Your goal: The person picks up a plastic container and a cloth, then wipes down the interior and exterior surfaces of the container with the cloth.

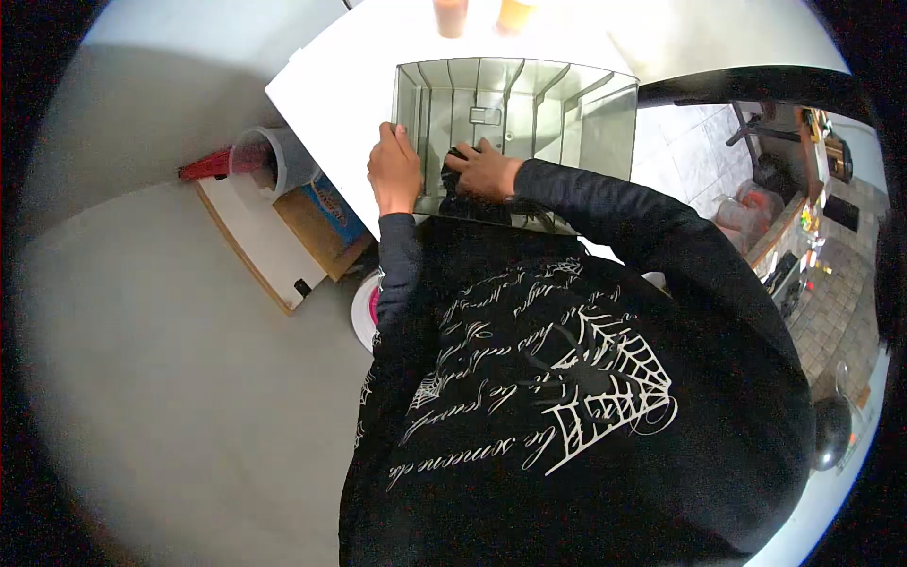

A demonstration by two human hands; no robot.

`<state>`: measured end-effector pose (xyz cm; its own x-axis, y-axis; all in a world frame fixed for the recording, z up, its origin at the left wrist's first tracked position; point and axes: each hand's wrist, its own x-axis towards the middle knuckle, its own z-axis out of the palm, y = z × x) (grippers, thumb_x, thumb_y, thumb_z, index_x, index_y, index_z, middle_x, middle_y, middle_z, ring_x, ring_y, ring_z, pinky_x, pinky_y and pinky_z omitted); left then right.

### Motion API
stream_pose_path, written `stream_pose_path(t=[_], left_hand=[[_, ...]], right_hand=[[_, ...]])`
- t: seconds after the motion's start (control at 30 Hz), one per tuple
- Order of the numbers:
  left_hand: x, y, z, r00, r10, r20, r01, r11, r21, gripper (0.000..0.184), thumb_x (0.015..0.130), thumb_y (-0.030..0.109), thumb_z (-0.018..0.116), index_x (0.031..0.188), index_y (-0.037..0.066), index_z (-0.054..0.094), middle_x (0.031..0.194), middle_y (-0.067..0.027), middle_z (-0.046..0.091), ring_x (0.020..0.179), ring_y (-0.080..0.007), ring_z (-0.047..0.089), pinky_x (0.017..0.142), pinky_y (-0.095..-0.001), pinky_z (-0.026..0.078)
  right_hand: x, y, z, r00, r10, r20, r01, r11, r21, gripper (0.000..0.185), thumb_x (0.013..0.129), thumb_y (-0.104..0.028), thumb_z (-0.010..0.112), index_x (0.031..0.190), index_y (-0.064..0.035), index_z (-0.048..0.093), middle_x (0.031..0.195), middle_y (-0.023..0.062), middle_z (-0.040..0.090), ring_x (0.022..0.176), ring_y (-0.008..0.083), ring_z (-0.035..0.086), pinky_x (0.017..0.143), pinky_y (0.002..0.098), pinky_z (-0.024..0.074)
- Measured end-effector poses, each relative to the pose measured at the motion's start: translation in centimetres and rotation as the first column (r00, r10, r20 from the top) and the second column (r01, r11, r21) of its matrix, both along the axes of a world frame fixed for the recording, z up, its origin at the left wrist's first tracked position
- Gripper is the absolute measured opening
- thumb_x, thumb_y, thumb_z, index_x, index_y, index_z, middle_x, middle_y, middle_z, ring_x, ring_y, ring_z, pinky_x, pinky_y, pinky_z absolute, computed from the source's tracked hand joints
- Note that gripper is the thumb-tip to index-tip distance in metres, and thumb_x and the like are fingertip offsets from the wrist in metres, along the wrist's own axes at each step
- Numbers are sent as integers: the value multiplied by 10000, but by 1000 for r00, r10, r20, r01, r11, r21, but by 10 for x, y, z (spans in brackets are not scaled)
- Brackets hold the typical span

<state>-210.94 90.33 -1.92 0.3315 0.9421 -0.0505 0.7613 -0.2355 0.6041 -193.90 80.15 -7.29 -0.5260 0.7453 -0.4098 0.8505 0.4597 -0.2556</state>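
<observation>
We have a ribbed, see-through bin (609,123) on the white desk (331,85), and we place everything by it. At the bin's left side, our left hand (394,175) is closed narrowly on the rim. Inside the bin, toward its near left corner, lies a black item (452,181); our right hand (487,172) reaches in over it with fingers bent and touching, though we cannot tell how firmly they grip. Beyond the bin's far edge stand a brown cup (452,17) and an orange cup (516,14). Left of the bin, off the desk, we see a translucent bucket (295,161) tipped sideways.
</observation>
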Motion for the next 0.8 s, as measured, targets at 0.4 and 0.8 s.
stream_pose_path(t=[0.4,0.8], left_hand=[[4,-2,3,999,40,-18,-41,999,-33,347,1137,315,448,1131,27,641,1020,-257,757,973,-496,705,834,-574,536],[10,-7,1,998,35,48,-36,999,36,290,1127,276,457,1093,25,597,826,-276,701,816,-524,671,716,-614,493]], right_hand=[[13,22,29,975,-51,-218,12,984,-175,293,779,-63,718,1059,-101,796,1352,144,541,1208,419,523,948,520,527],[23,7,15,969,-19,-244,-15,990,-137,283,845,-96,691,1117,-104,765,1320,153,588,1152,436,594,928,523,544]])
